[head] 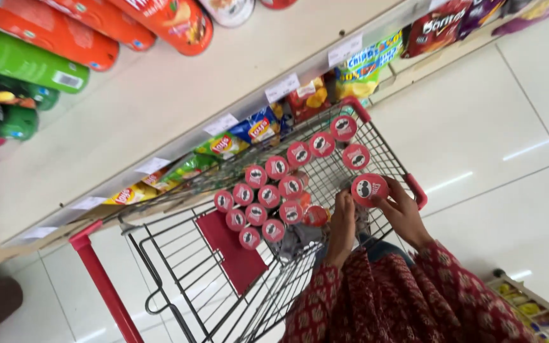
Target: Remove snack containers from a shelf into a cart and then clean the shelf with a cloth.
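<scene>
Two hands are working inside a red-framed wire shopping cart [386, 152], among upright red crisp tubes [268, 197] that are standing lid-up in close rows. The right hand [405, 213] is curling its fingers round the lid end of one red tube [370, 188] at the cart's near corner, close to the wire wall, thumb on one side and fingers on the other, so it is closed on that tube. The left hand [342, 222] is reaching down just beside it, fingers pointing into the cart next to the packed tubes; whether it is gripping anything is hidden. Judging by its look, the tube is being a light, stiff cardboard cylinder with a smooth, somewhat slippery wrap and a snap-on plastic lid; its contents are probably fragile, so squeezing or dropping is looking unwise. Holding round the upper body, just under the lid, seems surest, since pulling by the lid alone could be popping it off. Crisp bags [236, 143] are lying on the shelf [160, 95] beyond the cart, with larger tubes [65, 35] above, and a white tiled floor [497, 127] is showing alongside.
</scene>
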